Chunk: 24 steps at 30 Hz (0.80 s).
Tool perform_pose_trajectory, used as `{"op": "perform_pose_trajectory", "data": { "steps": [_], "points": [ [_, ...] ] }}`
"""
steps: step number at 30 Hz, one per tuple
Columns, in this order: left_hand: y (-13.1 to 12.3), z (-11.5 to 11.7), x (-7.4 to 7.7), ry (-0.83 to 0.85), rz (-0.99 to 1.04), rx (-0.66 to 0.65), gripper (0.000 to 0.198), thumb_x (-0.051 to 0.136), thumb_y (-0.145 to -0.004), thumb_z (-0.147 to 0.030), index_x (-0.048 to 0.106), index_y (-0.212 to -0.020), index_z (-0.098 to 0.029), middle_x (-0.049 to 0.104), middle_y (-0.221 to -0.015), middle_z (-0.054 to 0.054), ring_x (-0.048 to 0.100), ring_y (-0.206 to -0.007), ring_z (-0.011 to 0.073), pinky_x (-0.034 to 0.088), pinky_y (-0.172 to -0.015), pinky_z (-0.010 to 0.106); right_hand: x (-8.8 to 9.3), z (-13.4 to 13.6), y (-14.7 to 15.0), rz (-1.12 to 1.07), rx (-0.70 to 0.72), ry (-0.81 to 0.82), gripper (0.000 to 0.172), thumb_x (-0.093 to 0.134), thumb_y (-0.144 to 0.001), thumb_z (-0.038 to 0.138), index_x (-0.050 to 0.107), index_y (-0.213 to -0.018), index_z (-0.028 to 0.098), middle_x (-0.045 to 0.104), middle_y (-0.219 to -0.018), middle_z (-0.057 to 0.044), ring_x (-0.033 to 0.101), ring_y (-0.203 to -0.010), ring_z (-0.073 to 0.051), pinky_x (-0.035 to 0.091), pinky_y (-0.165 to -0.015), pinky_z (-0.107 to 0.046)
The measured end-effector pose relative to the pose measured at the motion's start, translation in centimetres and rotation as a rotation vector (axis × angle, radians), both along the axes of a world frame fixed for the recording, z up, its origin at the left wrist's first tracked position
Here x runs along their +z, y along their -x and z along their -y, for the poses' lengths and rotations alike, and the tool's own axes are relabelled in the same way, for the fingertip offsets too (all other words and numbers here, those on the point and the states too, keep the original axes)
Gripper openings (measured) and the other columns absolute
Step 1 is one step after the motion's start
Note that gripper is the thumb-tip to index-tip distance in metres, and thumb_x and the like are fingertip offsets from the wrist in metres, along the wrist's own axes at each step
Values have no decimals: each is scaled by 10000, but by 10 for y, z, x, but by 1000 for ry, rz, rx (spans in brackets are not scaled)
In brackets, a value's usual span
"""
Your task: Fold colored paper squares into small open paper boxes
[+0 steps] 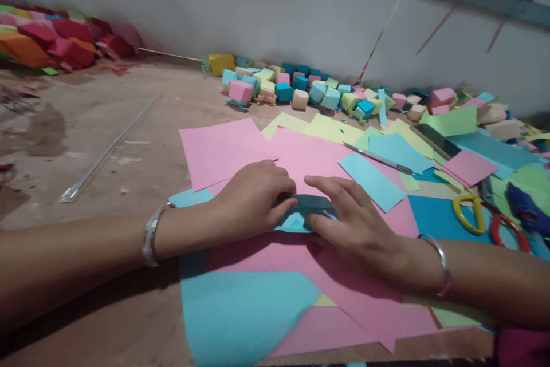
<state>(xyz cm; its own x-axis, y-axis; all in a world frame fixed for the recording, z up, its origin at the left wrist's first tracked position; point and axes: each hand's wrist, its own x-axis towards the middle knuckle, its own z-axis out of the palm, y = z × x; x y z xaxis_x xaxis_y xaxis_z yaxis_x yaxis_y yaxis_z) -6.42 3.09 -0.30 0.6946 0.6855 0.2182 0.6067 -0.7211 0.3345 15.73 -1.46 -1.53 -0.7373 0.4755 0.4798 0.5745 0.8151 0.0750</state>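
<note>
A folded piece of blue paper [307,205] lies between my two hands, over a layer of pink sheets [296,149]. My left hand [258,198] grips its left end, thumb in front and fingers curled behind. On the right end, my right hand [352,218] has its thumb pressed to the near side, with the index finger raised over the far edge. The paper's right end is partly hidden by that hand. Nearest my left forearm spreads a large light-blue sheet [240,315]. A small light-blue rectangle of paper [373,181] rests just beyond my right hand.
Scissors with yellow and red handles [469,215], a blue glue gun [526,206], a slim grey pen-like tool [378,157] and a dark phone [436,141] lie at right. Many folded paper boxes [301,83] line the wall. A clear glue stick packet [112,146] lies left.
</note>
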Motion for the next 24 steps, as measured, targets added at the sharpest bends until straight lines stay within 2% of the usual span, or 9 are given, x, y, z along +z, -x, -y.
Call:
{"op": "perform_pose_trajectory", "data": {
  "steps": [4, 8, 10, 14, 17, 21, 24],
  "points": [
    [-1, 0, 0, -8, -9, -24, 116, 607, -816, -231, 698, -760, -186, 680, -719, 45, 620, -725, 204, 463, -949, 472, -5, -4, 2, -46, 20, 137, 112, 583, -897, 189, 646, -832, 126, 543, -1325, -242, 506, -1218, -306, 476, -961, -496],
    [-2, 1, 0, 8, 13, -29, 116, 608, -813, -232, 694, -757, -179, 682, -712, 52, 632, -720, 215, 480, -899, 468, -6, -4, 5, -108, 65, 236, 178, 573, -927, 245, 652, -1027, 121, 634, -1193, -195, 572, -1118, -263, 505, -910, -461],
    [-2, 2, -1, 7, 20, -22, 109, 605, -808, -223, 691, -758, -180, 684, -716, 50, 631, -724, 217, 479, -904, 478, -5, -4, 5, -124, 59, 261, 219, 578, -927, 261, 646, -1093, 135, 628, -1208, -185, 574, -1116, -262, 507, -908, -467],
    [-2, 4, 0, -3, -12, -5, 84, 614, -786, -195, 693, -758, -189, 657, -680, 23, 606, -686, 193, 471, -937, 478, -6, -4, 3, -148, 104, 220, 140, 608, -891, 215, 668, -1013, 181, 542, -1363, -182, 522, -1235, -293, 487, -955, -503],
    [-2, 5, 0, 19, -30, -2, 98, 609, -784, -185, 705, -793, -178, 660, -703, 36, 608, -705, 200, 497, -861, 438, -8, -4, 4, -152, 127, 194, 125, 603, -876, 176, 677, -975, 192, 509, -1396, -176, 507, -1254, -303, 487, -945, -506],
    [-2, 6, 0, 41, -18, -45, 133, 586, -760, -139, 712, -785, -169, 682, -739, 52, 624, -750, 211, 494, -809, 401, -14, -3, 4, -147, 92, 225, 200, 589, -849, 125, 684, -1012, 192, 612, -1154, -146, 579, -1000, -247, 512, -787, -423],
    [-2, 7, 3, 24, 112, -9, 124, 602, -781, -157, 705, -846, -182, 698, -798, 48, 620, -803, 209, 485, -841, 394, -14, -5, 2, -175, 114, 248, 241, 562, -856, 93, 678, -1052, 171, 625, -1006, -120, 563, -872, -208, 497, -701, -359]
  ]
}}
